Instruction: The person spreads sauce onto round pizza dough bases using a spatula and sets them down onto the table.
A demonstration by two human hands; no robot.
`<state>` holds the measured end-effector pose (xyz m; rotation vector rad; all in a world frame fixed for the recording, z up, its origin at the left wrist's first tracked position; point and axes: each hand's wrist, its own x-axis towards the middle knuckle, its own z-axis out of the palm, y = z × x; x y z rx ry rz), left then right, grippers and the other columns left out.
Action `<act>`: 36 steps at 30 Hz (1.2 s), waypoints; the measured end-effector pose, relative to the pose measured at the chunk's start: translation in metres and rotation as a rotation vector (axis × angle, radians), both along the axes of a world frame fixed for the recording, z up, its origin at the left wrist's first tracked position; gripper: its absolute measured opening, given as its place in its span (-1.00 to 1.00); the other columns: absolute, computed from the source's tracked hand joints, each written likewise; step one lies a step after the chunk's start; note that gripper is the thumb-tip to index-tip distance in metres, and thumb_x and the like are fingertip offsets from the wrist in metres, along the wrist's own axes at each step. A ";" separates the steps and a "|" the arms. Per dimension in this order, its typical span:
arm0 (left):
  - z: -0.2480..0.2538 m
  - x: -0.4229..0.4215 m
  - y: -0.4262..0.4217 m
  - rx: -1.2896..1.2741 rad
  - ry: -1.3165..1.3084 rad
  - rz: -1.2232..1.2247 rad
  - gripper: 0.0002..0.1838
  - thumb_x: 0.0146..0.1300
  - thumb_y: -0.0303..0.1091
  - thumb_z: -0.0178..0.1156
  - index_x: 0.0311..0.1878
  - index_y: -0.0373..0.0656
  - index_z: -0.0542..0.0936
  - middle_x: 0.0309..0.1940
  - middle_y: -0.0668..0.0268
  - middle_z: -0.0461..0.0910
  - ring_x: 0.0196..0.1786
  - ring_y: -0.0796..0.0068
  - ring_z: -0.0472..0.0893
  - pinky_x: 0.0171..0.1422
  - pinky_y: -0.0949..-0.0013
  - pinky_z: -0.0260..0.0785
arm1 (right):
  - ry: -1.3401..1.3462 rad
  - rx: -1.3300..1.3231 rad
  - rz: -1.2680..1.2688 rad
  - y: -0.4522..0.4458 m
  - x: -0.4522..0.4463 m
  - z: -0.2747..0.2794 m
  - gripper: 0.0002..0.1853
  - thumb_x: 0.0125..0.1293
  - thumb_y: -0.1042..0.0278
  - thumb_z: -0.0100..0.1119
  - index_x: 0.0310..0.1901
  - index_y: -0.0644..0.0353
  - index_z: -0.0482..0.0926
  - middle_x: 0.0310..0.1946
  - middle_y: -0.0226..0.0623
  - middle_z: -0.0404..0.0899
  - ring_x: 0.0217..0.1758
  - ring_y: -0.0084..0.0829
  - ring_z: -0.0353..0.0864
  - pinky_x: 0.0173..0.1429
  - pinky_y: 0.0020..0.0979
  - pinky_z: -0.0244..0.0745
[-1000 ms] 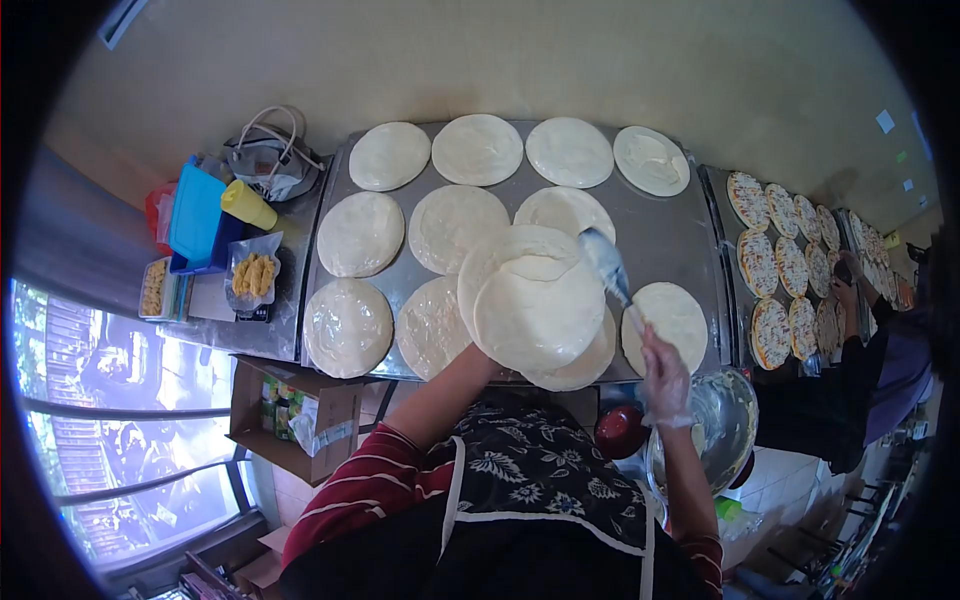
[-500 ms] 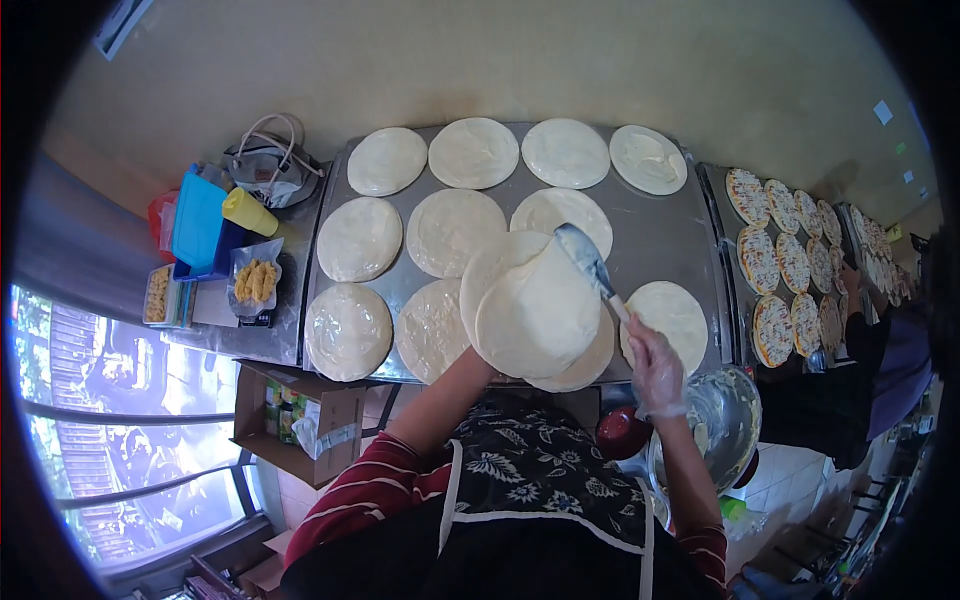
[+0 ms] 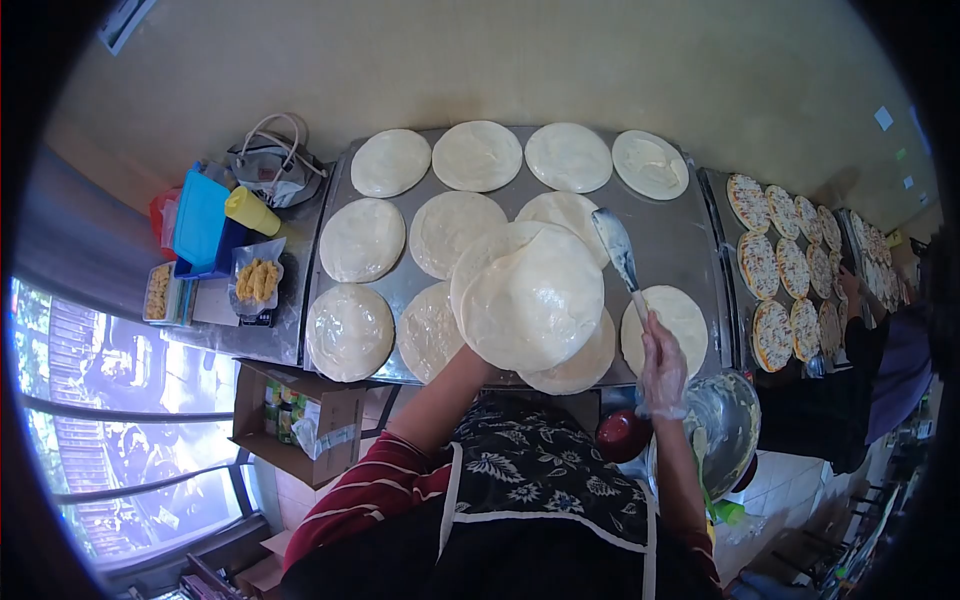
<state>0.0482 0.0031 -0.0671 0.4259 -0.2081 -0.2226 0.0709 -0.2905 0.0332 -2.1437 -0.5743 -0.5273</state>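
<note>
Two overlapping pale dough rounds (image 3: 530, 300), the top one coated with glossy cream, are held above the metal table (image 3: 655, 245). My left hand is beneath them and hidden; only the wrist shows. In a clear glove, my right hand (image 3: 662, 372) grips the handle of a spoon (image 3: 617, 243) smeared with white cream, its head just right of the held rounds. Several coated dough rounds (image 3: 362, 240) lie in rows on the table. A metal bowl (image 3: 735, 430) with cream on its wall stands below my right hand.
On the left are a blue container (image 3: 205, 235), a yellow cup (image 3: 252, 211), a bag (image 3: 275, 170) and an open cardboard box (image 3: 340, 420). Topped pizzas (image 3: 760, 265) lie on the right-hand table, where another person (image 3: 885, 370) stands. A red bowl (image 3: 622, 436) sits near my apron.
The spoon has moved off the top round to the right, its head now pointing up. The held rounds have shifted and tilted slightly. The bowl's contents show a light-coloured utensil more clearly.
</note>
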 end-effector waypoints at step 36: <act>-0.001 -0.012 -0.009 0.177 -0.033 -0.016 -0.39 0.50 -0.02 -0.02 0.52 -0.03 0.20 0.40 0.25 0.36 0.40 0.32 0.40 0.48 0.13 0.29 | 0.187 -0.517 0.003 -0.037 -0.050 -0.009 -0.57 0.44 0.42 0.09 0.32 -0.03 0.46 -0.34 -0.10 0.53 -0.42 -0.06 0.60 -0.38 -0.10 0.52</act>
